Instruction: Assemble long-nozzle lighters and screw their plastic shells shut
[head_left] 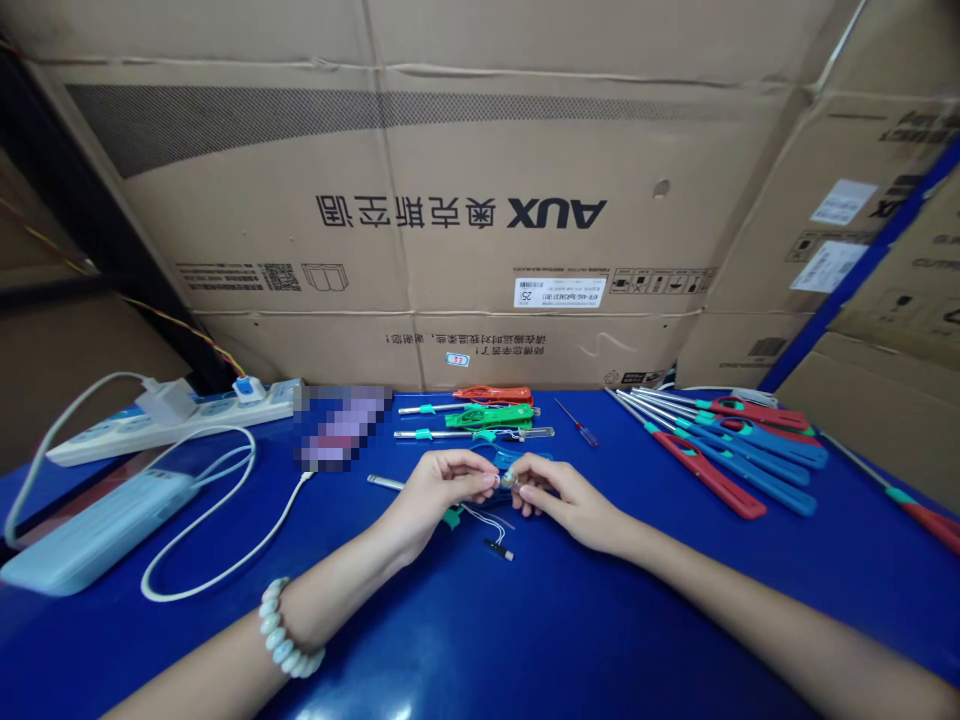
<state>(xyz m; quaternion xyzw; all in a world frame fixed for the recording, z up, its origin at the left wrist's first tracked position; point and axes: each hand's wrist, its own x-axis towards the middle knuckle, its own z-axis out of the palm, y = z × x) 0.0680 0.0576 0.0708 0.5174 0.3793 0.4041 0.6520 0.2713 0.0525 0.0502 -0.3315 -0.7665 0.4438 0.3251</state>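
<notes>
Pinching a small clear part (508,480), two bare hands meet over a blue table (420,630), just in front of a green handle (510,414). The left hand (446,485), worn with a beaded bracelet (281,630) on its forearm, closes in a tight pinch on one side of the part; the right hand (559,497) grips it from the other, though the part appears too small and blurred to identify with certainty. Nearer the viewer than the green handle, a metal rod (384,482), white wires (491,522) and a black plug (500,549) lie beneath or beside the hands. Just behind the green handle rests a red handle (495,395). To its right lies a slim screwdriver (579,425) and, farther right, a fan of red and blue lighters (742,440). Well left of it are a pixelated purple object (346,425), a pale blue power bank (105,530) and a white power strip (90,440). Behind it stands cardboard (465,150) bearing upside-down lettering.
</notes>
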